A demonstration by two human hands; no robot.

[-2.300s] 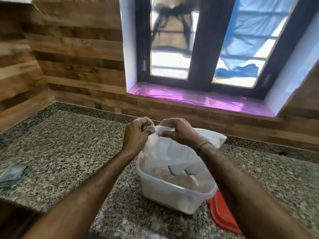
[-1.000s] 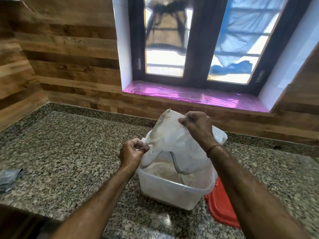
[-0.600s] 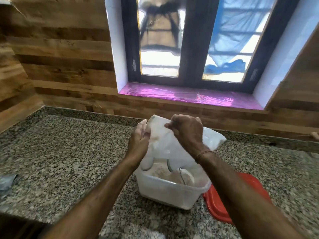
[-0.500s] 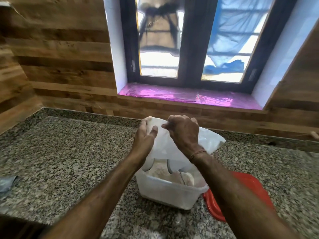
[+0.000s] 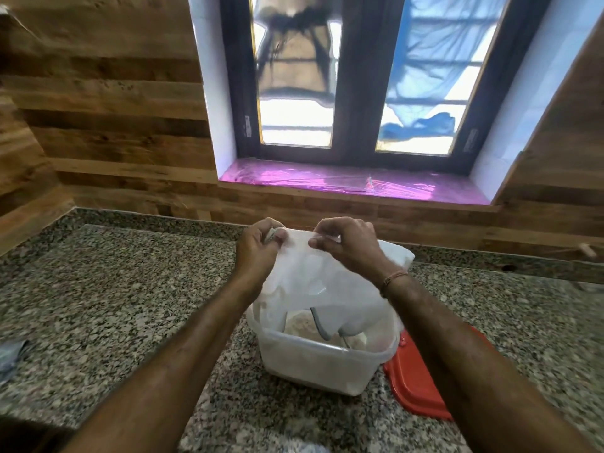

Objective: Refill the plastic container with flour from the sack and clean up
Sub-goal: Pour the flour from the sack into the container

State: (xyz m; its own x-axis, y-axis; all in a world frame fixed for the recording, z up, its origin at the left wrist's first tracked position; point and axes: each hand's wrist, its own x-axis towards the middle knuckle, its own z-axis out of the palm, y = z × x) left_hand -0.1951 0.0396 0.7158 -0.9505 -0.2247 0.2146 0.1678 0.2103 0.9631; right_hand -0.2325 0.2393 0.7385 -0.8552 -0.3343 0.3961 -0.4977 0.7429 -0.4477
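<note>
A translucent plastic container [image 5: 313, 364] stands on the granite counter [image 5: 114, 305] with pale flour [image 5: 300, 325] inside. A white flour sack [image 5: 313, 276] hangs limp over it, its lower end down in the container. My left hand [image 5: 258, 246] pinches the sack's top left edge. My right hand [image 5: 346, 246] pinches its top edge just to the right. Both hands sit above the container's far side. A thin curved handle shows inside the container under the sack.
The red lid [image 5: 415, 384] lies flat on the counter right of the container, partly under my right forearm. A grey wrapper [image 5: 11, 354] lies at the far left edge. Wood-panelled wall and a window with a pink sill [image 5: 353, 183] are behind.
My hands regripped the sack: the right hand came down from its high hold, the left rose, and both now pinch the top edge side by side.
</note>
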